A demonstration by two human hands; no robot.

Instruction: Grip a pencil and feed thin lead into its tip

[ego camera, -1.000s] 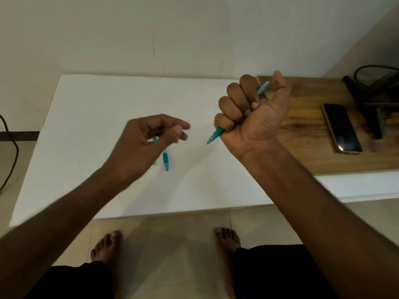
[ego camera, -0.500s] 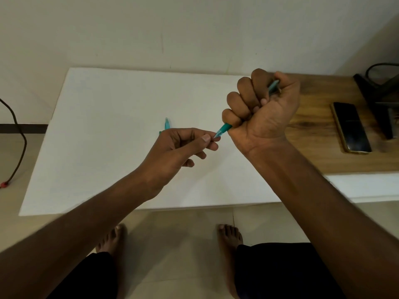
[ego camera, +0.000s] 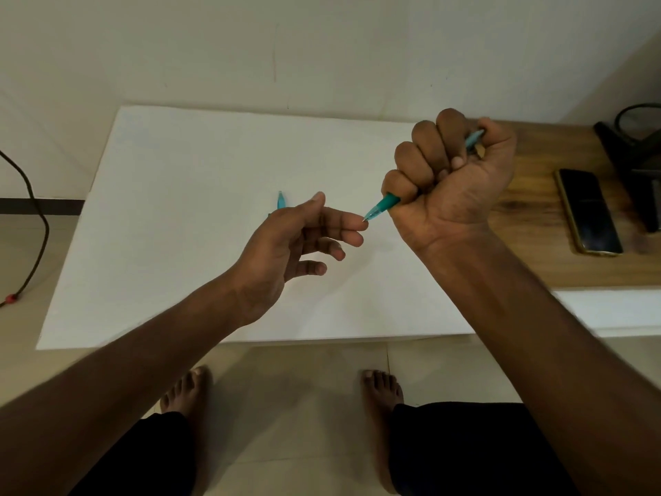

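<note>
The right hand [ego camera: 450,184] is curled into a fist round a teal pen [ego camera: 381,207], held above the white desk [ego camera: 179,245] near its right edge. Most of the barrel is buried inside the fist; only the tip end sticks out below the little finger, pointing down and to the left, and a short stretch of the other end shows between the thumb and the forefinger at the top. How the pen lies inside the palm cannot be seen.

The left hand [ego camera: 286,241] hovers over the middle of the desk with its fingers loosely extended and spread, gripping nothing. Its forefinger reaches toward the pen's tip and appears to touch it, though the contact is too small to be sure of. Behind the thumb of this hand, a small teal piece [ego camera: 280,201] lies on the desk; only its pointed upper end shows, the remainder being covered by the hand, so what it is cannot be made out.

At the right, the white surface gives way to a wooden top [ego camera: 529,252], where a dark phone [ego camera: 588,211] lies face up. Beyond it stands a black object [ego camera: 629,152], cut off by the frame's edge. A dark cable [ego camera: 35,223] hangs at the left, over the floor. Two bare feet and dark trouser legs show below the desk's near edge.
</note>
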